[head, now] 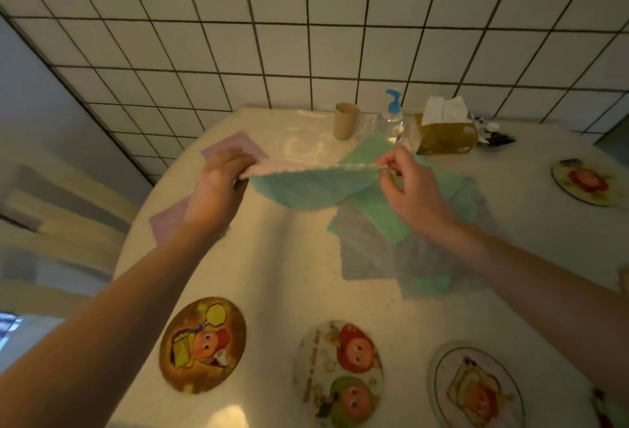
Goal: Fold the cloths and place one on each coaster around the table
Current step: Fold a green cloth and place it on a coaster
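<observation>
White square tiles with dark grout fill the upper half of the frame behind a pale round table (289,257); we hold a teal cloth (306,186) stretched in the air above the table's centre, its upper edge showing a pinkish-white side; our left hand (218,186), at centre left, grips one end with fingers curled round it; our right hand (405,179), at centre right, pinches the other end between thumb and fingertips; beneath and to the right lies a loose heap of cloths, a green cloth (377,213) crossing a grey cloth (371,257); a lilac cloth (235,147) lies flat behind our left hand; four picture coasters show along the lower edge and right side: a brown coaster (202,344) at lower left, a pale coaster (340,373) at lower centre, a ringed coaster (476,386) at lower right, and a far coaster (587,182) at the right edge, all bare; at the table's far rim stand a paper cup (346,120), a pump bottle (393,118) and a tissue box (446,131).
</observation>
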